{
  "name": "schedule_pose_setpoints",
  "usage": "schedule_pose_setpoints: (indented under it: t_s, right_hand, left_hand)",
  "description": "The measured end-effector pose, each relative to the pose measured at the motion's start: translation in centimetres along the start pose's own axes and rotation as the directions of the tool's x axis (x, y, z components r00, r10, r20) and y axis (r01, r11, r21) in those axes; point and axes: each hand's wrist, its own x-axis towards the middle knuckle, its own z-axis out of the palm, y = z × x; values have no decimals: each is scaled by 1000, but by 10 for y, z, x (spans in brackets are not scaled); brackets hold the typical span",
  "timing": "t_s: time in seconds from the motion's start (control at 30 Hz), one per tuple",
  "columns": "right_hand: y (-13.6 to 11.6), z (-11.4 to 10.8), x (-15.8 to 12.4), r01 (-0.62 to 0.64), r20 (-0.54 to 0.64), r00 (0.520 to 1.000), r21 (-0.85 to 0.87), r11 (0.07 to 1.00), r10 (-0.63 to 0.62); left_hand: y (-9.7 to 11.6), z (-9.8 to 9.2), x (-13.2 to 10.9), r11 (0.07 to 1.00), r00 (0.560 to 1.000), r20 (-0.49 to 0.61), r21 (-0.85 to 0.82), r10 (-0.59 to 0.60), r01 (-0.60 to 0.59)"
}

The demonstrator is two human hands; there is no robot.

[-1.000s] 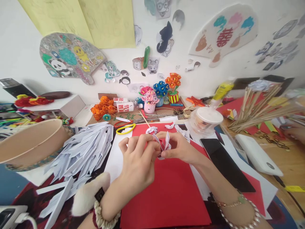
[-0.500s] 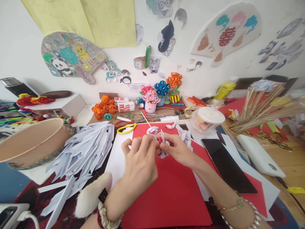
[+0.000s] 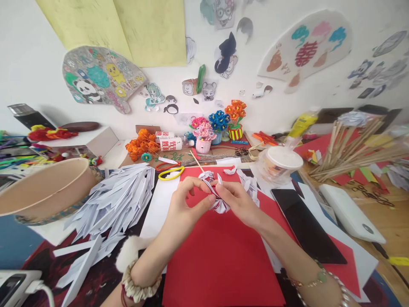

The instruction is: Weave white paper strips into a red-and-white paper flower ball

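Note:
Over a red sheet of paper (image 3: pixel 223 260), both hands meet at a small folded paper flower (image 3: pixel 221 207), white with dark red lines and fanned petals. My left hand (image 3: pixel 188 204) pinches its left side between thumb and fingertips. From the right, my right hand (image 3: pixel 241 204) grips it with the thumb on top; some of those fingers are hidden behind it. Just behind the hands lies another folded white paper piece (image 3: pixel 207 175) with a thin wooden stick (image 3: pixel 196 161) beside it. More folded white pieces (image 3: pixel 248 185) lie to the right of the hands.
At left, a heap of folded white paper strips (image 3: pixel 116 200) lies near a round tan basket (image 3: pixel 47 187). Yellow-handled scissors (image 3: pixel 171 172) rest behind the left hand. A black tablet (image 3: pixel 306 226), a lidded tub (image 3: pixel 284 160) and a white power bank (image 3: pixel 351 211) are at right.
My left hand has turned, so its thumb and fingertips now show pinching the flower. More of the flower's fanned petals is visible. The right hand stays nearly in place.

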Motion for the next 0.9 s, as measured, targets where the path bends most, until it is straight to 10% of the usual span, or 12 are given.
schedule_pose_setpoints:
  t_s: [0.4, 0.77, 0.9]
  right_hand:
    - [-3, 3, 0, 29, -19, 999, 36, 999, -28]
    - [-3, 2, 1, 36, -32, 999, 4, 999, -36]
    - [0, -3, 0, 56, -107, 992, -47, 997, -61]
  left_hand:
    - [1, -3, 0, 979, 988, 47, -139, -146, 152]
    - [-4, -2, 0, 1000, 1000, 25, 11, 6, -6]
    - [1, -9, 1, 954, 967, 69, 158, 246, -254]
